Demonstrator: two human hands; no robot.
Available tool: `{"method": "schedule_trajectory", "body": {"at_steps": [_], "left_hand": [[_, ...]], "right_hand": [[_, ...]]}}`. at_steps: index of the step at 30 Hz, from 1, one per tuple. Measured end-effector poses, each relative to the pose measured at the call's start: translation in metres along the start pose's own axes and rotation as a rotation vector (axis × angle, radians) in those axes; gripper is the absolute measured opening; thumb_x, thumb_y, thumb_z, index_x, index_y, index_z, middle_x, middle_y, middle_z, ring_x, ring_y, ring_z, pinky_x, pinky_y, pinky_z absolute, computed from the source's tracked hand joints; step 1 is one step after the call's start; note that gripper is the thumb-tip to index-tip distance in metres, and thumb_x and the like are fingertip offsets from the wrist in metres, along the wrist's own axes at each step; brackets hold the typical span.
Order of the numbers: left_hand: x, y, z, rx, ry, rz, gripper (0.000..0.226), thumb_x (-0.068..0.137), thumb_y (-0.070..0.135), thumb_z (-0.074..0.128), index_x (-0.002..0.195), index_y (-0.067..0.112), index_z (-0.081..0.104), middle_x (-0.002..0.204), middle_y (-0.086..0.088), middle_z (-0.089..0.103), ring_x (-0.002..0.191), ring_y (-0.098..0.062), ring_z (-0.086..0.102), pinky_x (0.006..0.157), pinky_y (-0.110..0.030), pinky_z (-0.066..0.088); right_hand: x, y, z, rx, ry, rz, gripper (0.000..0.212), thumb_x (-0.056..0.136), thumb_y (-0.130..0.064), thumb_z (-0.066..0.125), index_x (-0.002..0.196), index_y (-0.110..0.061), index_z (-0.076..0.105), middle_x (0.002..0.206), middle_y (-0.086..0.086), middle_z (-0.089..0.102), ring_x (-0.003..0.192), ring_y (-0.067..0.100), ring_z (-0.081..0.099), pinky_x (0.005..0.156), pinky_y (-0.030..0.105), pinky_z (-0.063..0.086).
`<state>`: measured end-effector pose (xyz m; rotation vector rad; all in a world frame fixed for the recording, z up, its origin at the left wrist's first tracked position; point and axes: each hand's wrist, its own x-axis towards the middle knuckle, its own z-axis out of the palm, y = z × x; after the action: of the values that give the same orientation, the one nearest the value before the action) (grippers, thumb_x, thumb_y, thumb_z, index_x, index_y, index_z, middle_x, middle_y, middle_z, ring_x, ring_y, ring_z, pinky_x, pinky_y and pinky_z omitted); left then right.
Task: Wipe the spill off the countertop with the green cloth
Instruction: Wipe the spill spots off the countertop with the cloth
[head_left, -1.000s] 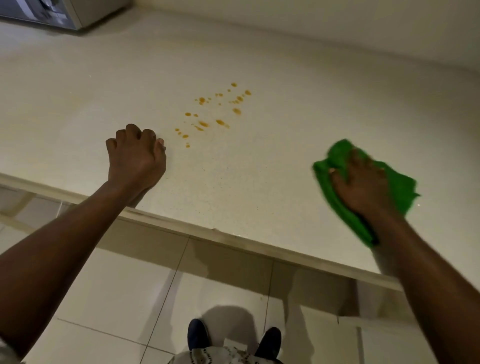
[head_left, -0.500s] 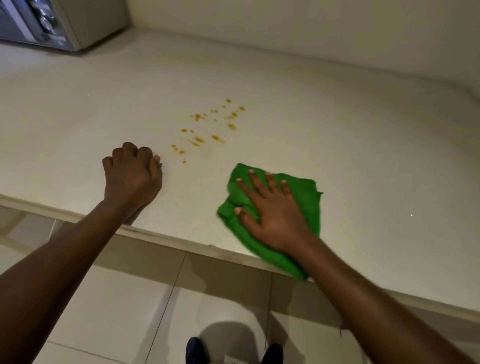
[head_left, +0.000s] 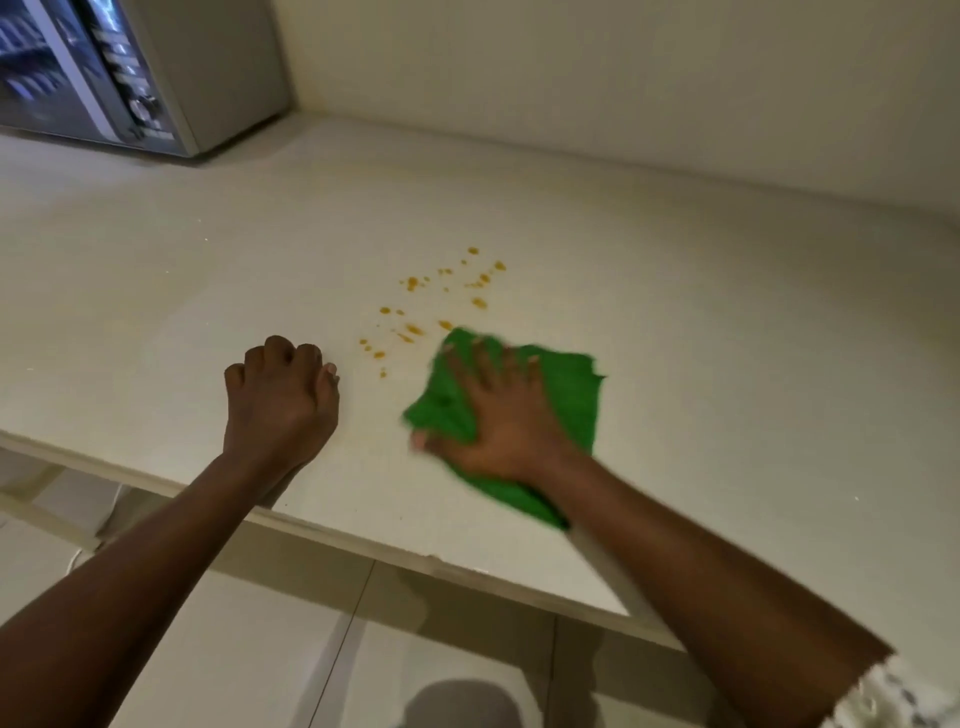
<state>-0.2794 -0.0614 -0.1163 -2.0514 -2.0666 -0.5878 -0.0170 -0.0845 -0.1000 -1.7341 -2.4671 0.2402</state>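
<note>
Far off at the back left corner sits a grey metal microwave oven (head_left: 156, 78), well away from the work and no part of it. Nearer, the person's left hand (head_left: 280, 400) is curled into a loose fist, fingers drawn together on nothing, knuckles down on the pale cream stone countertop (head_left: 727, 338) close to its front edge; it looks to be there as a brace.

Just right of that fist lies the spill (head_left: 436, 306), a scatter of small orange-brown drops running away toward the back wall, none of them smeared as far as I can see. The nearest drops sit just beside the leading corner of the green cloth (head_left: 566, 384), a crumpled square of soft fabric lying flat on the counter, touching or all but touching the closest one. The right hand (head_left: 504, 415) is spread on top of it, palm down, fingers splayed and pressing rather than pinching, so the cloth is pinned under the hand, not gripped. Hand and cloth are blurred.

I would say the wiping proper is only just starting. The next move calls for steady downward pressure while pushing forward and a little left, through the whole trail to its far end.
</note>
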Motion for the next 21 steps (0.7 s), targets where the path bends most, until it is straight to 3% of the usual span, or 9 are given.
{"method": "schedule_trajectory", "body": {"at_steps": [2,4,7,9,12,14,21], "left_hand": [[0.0,-0.001,0.001,0.008,0.005,-0.002,0.038,0.094,0.034,0.04,0.107,0.009,0.065,0.107,-0.017,0.059,0.098,-0.04,0.056,0.083,-0.047,0.038],[-0.002,-0.001,0.001,0.004,0.007,-0.007,0.038,0.093,0.034,0.04,0.108,0.011,0.066,0.108,-0.016,0.06,0.099,-0.04,0.056,0.083,-0.047,0.038],[-0.002,0.0,0.001,-0.007,-0.004,-0.018,0.037,0.094,0.034,0.041,0.109,0.012,0.066,0.11,-0.014,0.06,0.1,-0.039,0.057,0.085,-0.047,0.038],[-0.001,0.0,0.0,0.002,-0.012,-0.024,0.037,0.094,0.035,0.04,0.11,0.013,0.066,0.11,-0.013,0.06,0.1,-0.038,0.057,0.084,-0.046,0.038],[0.0,0.001,0.0,0.014,-0.033,-0.029,0.036,0.095,0.036,0.04,0.11,0.014,0.064,0.111,-0.012,0.059,0.1,-0.037,0.056,0.085,-0.046,0.037],[0.0,0.0,0.001,0.022,-0.038,-0.032,0.035,0.096,0.036,0.039,0.11,0.015,0.064,0.112,-0.011,0.058,0.1,-0.036,0.056,0.085,-0.045,0.036],[-0.001,-0.002,0.002,0.026,-0.04,-0.029,0.035,0.097,0.035,0.039,0.111,0.014,0.063,0.111,-0.008,0.058,0.098,-0.032,0.056,0.085,-0.044,0.036]], "right_hand": [[-0.017,-0.025,0.016,0.005,-0.059,-0.16,0.094,0.085,-0.086,0.031,0.161,-0.036,0.005,0.171,0.004,-0.004,0.156,0.036,-0.008,0.122,0.061,-0.008],[-0.017,-0.009,0.017,0.01,-0.02,-0.216,0.081,0.093,-0.076,0.031,0.161,-0.038,0.009,0.171,0.0,-0.001,0.156,0.03,-0.004,0.124,0.056,-0.006],[0.01,0.061,0.001,0.022,0.108,-0.159,0.068,0.095,-0.063,0.035,0.156,-0.032,0.035,0.166,0.005,0.03,0.152,0.028,0.025,0.123,0.047,0.018],[0.038,0.128,-0.014,-0.025,0.177,0.028,0.065,0.093,-0.059,0.034,0.149,-0.029,0.048,0.156,0.01,0.046,0.144,0.033,0.041,0.118,0.045,0.031],[0.08,0.207,-0.032,-0.036,0.142,0.445,0.074,0.096,-0.062,0.025,0.157,-0.019,0.029,0.158,0.021,0.035,0.143,0.041,0.036,0.118,0.055,0.028],[0.106,0.224,-0.035,-0.03,0.134,0.571,0.079,0.094,-0.064,0.018,0.158,-0.017,0.019,0.161,0.022,0.026,0.146,0.044,0.028,0.119,0.06,0.022],[0.181,0.173,-0.036,-0.037,0.042,0.411,0.075,0.103,-0.057,0.023,0.162,-0.014,0.007,0.169,0.019,0.009,0.154,0.04,0.011,0.123,0.057,0.01]]}}
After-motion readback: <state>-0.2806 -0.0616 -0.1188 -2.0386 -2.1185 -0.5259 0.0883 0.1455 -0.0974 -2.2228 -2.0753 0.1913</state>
